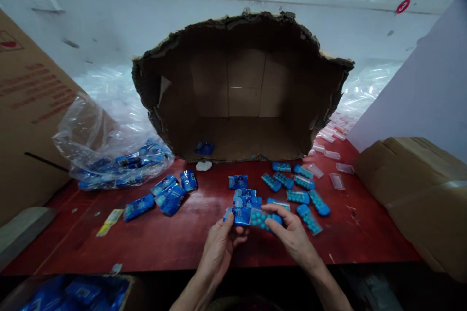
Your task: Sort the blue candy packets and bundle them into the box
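Near the table's front edge, my left hand (222,243) pinches a blue printed packet (241,216) between thumb and fingers. My right hand (292,233) grips a clear case of turquoise balls (259,218) with a blue end, its other end against the packet. Just behind my hands lie more blue packets (238,181). To the right, several similar filled cases (298,197) are scattered on the red table. Further left is a loose group of blue packets (170,198).
A torn-open cardboard box (244,102) stands at the back, with one blue packet inside. A plastic bag (146,160) of packets is at left. Empty clear cases (337,181) lie at right, beside a brown carton (416,204). An open box of packets (126,296) sits below the table's front-left edge.
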Available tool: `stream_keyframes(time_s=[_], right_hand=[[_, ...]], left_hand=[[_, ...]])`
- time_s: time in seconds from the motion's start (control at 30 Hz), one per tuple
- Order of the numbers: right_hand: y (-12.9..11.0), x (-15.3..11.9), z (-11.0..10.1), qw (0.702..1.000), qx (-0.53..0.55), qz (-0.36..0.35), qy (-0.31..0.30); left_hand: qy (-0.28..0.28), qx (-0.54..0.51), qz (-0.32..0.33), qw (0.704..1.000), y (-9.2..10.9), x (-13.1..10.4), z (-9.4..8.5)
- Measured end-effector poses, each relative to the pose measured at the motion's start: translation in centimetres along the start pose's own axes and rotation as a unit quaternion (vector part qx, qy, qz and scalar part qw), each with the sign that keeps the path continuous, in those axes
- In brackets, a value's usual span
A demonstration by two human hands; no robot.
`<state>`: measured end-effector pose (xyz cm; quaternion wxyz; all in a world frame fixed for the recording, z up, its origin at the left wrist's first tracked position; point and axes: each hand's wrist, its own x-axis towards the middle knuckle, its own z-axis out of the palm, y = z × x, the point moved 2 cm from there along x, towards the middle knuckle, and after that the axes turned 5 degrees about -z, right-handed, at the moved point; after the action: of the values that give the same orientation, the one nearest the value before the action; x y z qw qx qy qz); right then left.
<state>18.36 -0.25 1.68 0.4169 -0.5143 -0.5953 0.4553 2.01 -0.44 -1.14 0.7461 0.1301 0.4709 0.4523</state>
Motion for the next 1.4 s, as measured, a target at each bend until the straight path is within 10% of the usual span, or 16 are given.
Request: stream_keyframes(time_s=[1.4], right_hand=[[1.3, -1.1, 1.4, 0.997, 0.052, 0.053, 0.03]], left_hand=[[0.019, -0.011, 0.004, 1.0, -0.3, -0.3, -0.1]])
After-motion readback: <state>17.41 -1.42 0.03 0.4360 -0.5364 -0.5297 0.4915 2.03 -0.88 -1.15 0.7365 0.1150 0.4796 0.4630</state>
